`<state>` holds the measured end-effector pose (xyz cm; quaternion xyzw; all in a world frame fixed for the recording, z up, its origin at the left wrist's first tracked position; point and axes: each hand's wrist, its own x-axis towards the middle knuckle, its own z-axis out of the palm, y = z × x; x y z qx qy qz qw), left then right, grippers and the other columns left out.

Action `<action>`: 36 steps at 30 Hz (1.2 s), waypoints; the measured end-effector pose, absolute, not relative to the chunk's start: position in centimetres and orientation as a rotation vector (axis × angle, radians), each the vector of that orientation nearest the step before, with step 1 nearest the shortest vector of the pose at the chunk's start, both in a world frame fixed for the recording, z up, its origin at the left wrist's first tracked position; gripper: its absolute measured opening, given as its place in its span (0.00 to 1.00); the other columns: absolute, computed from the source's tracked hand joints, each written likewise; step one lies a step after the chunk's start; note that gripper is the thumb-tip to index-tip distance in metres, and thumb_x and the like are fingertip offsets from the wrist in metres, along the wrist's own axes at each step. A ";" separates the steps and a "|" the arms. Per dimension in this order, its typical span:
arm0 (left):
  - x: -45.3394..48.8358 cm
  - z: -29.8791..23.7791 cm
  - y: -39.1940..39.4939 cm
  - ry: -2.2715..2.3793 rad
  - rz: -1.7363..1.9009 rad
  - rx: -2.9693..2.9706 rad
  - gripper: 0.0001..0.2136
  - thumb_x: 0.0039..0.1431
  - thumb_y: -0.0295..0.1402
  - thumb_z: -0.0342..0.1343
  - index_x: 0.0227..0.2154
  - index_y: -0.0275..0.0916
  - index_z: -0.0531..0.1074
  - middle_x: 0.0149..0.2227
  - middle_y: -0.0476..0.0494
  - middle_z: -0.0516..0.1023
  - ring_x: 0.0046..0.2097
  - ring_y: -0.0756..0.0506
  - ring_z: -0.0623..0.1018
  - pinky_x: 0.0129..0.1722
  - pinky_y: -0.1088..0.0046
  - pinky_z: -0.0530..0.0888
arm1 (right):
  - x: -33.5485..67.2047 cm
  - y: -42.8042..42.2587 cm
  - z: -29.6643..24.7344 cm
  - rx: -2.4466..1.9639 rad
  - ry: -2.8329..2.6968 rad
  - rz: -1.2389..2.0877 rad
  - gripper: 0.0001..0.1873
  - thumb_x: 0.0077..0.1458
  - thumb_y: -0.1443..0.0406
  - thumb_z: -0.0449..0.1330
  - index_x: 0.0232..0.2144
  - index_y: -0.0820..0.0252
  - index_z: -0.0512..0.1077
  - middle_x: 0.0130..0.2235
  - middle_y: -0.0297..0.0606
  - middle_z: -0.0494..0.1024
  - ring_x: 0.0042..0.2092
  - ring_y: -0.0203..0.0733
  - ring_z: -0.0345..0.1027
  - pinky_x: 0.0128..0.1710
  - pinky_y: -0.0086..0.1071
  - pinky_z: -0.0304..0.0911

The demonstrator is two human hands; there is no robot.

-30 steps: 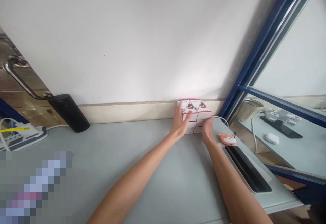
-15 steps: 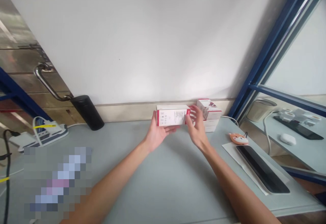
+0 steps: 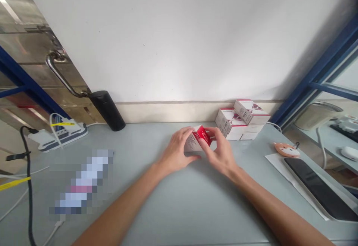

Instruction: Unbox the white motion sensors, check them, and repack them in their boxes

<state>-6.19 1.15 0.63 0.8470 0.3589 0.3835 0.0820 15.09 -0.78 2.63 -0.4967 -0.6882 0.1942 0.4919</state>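
Note:
A small white and red carton (image 3: pixel 192 144) is held between my two hands above the middle of the table. Its red end (image 3: pixel 203 135) faces up and to the right, and fine print covers a white side. My left hand (image 3: pixel 176 151) is closed around the left side of the carton, its fingers over the top. My right hand (image 3: pixel 219 153) grips the red end between thumb and fingers. Parts of the carton are hidden behind the hands. Beyond my right hand, several similar cartons (image 3: pixel 237 128) are stacked against the wall.
A black cylinder (image 3: pixel 107 110) stands by the wall at left, near a power strip (image 3: pixel 64 138) with cables. A blurred-out, pixelated object (image 3: pixel 84 182) lies at front left. On the right are an orange animal-faced item (image 3: pixel 286 150) and a dark phone-like slab (image 3: pixel 319 186) on white paper.
The carton has turned from lying broadside to showing its red end. My left hand has moved from beneath it to its side and top. The view has shifted, revealing more stacked cartons.

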 end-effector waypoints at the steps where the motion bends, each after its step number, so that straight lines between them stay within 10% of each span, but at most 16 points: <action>1: -6.2 0.4 1.1 1.069 1.168 2.558 0.46 0.59 0.32 0.69 0.73 0.53 0.46 0.69 0.35 0.64 0.69 0.34 0.68 0.66 0.47 0.70 | 15.2 -0.9 2.7 -1.183 -1.705 0.454 0.22 0.66 0.49 0.61 0.55 0.53 0.70 0.48 0.43 0.82 0.43 0.47 0.76 0.44 0.41 0.71; 7: -6.9 -0.5 1.6 1.041 1.242 2.804 0.43 0.55 0.20 0.65 0.69 0.54 0.53 0.67 0.34 0.61 0.63 0.34 0.74 0.55 0.52 0.81 | 16.2 -1.1 3.4 -1.178 -1.729 0.415 0.24 0.76 0.53 0.43 0.36 0.55 0.73 0.26 0.31 0.70 0.27 0.38 0.62 0.28 0.32 0.59; 15: -5.7 0.3 0.6 1.115 1.349 2.839 0.28 0.61 0.21 0.61 0.59 0.53 0.63 0.66 0.35 0.58 0.60 0.37 0.76 0.46 0.59 0.84 | 16.2 -0.3 4.1 -1.135 -1.511 0.361 0.18 0.74 0.56 0.49 0.60 0.49 0.67 0.42 0.40 0.77 0.33 0.41 0.71 0.31 0.36 0.70; 24: -5.7 0.5 0.6 1.371 1.350 2.651 0.41 0.61 0.26 0.63 0.71 0.53 0.51 0.65 0.37 0.71 0.60 0.36 0.78 0.55 0.57 0.81 | 17.9 1.1 3.8 -0.901 -1.946 -0.340 0.26 0.63 0.78 0.49 0.47 0.45 0.77 0.55 0.42 0.72 0.55 0.50 0.69 0.50 0.46 0.71; 30: -6.3 0.0 1.1 1.330 1.298 2.855 0.21 0.62 0.25 0.61 0.55 0.51 0.70 0.66 0.37 0.68 0.56 0.37 0.81 0.52 0.57 0.82 | 18.3 0.1 4.9 -0.771 -2.053 -0.154 0.12 0.55 0.74 0.53 0.30 0.54 0.73 0.55 0.41 0.75 0.61 0.57 0.66 0.56 0.54 0.66; 36: -6.6 0.9 1.2 1.335 1.371 2.920 0.37 0.60 0.20 0.58 0.69 0.55 0.58 0.64 0.39 0.73 0.62 0.37 0.78 0.61 0.55 0.77 | 17.4 0.4 4.1 -0.925 -2.065 -0.188 0.08 0.62 0.68 0.61 0.40 0.50 0.78 0.53 0.40 0.77 0.59 0.56 0.66 0.57 0.53 0.66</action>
